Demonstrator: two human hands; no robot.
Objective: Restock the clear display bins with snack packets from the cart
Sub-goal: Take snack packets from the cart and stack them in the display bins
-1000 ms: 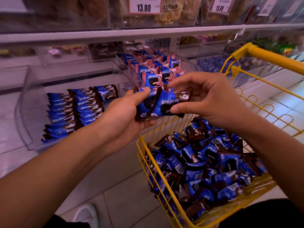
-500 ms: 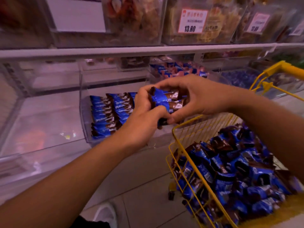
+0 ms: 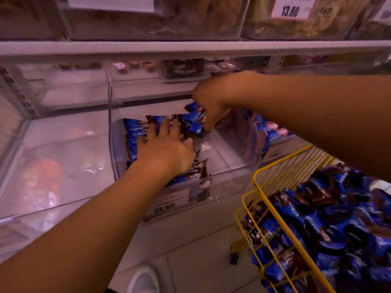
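1. Far left there's a clear bin (image 3: pixel 53 166) on the lower shelf with only pinkish glare and a vague orange blur showing through it – can't tell what that is.
2. Next one over is the clear display bin (image 3: pixel 228 176) being filled. Blue-and-brown snack packets (image 3: pixel 135 134) are lined up in rows along its left half; the right part of its floor is bare plastic.
3. The left hand (image 3: pixel 167 151) is down inside that bin, palm down, fingers spread and pressing flat on top of the packet rows. It covers a good chunk of them, so the rows underneath are mostly hidden.
4. A price label (image 3: pixel 169 200) sits on the bin's front wall, blurry, partly behind the left forearm.
5. Down on the tiled floor (image 3: pixel 201 261), the toe of a white shoe (image 3: pixel 143 280) pokes in at the bottom edge.
6. The right hand (image 3: pixel 209 102) reaches in from the right over the bin's back area, fingers curled round a small bunch of packets (image 3: pixel 194 121) – that bunch touches the rows beside the left fingertips.
7. Above it all runs the white shelf edge (image 3: pixel 190 47), with upper bins of brownish snacks and a 13.80 price tag (image 3: pixel 291 7).
8. Bottom right is the yellow wire cart (image 3: pixel 281 225), just beside the bin and heaped with more of the same packets (image 3: pixel 330 218). The right forearm crosses above it.
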